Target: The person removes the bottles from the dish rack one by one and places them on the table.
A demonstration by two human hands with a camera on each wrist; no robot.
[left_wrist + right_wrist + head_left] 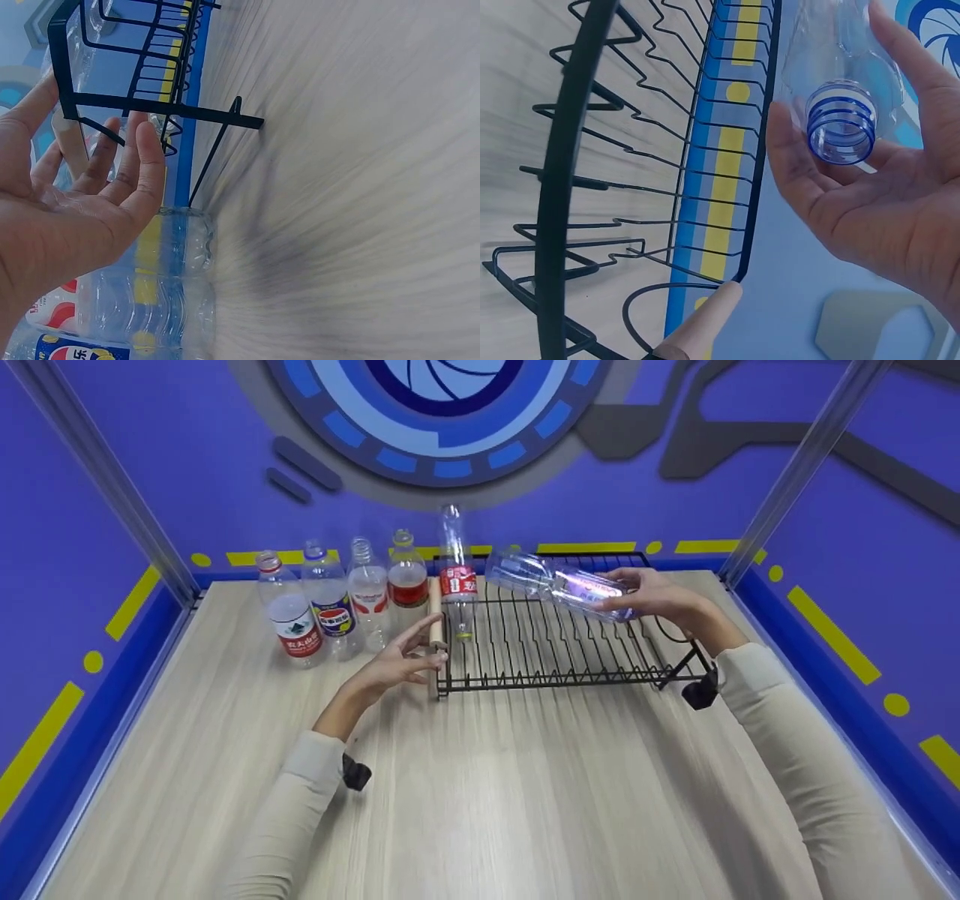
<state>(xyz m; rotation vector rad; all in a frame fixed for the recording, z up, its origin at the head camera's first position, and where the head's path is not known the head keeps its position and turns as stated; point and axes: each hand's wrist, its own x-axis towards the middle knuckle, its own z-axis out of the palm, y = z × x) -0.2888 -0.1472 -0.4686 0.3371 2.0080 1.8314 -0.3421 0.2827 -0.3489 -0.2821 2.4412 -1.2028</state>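
Note:
Above the right half of the black wire dish rack (555, 684), my right hand (652, 594) grips a clear plastic bottle (525, 574) with a pinkish label. The bottle tilts, its base pointing left. In the right wrist view its capless blue neck (841, 135) lies close to the palm. My left hand (394, 660) holds the rack's left end at the wooden handle (435, 615), fingers curled about the end frame in the left wrist view. Just beyond those fingers, a red-labelled bottle (457, 583) stands neck down in the rack, its yellow-ringed mouth low between the wires.
Left of the rack, several capless plastic bottles stand upright in a row: one with a red-and-white label (298, 637), a blue-labelled one (335, 617), a white-and-red one (369, 592), and one with a dark red label (409, 592). A blue patterned wall (225, 510) rises behind the table (465, 795).

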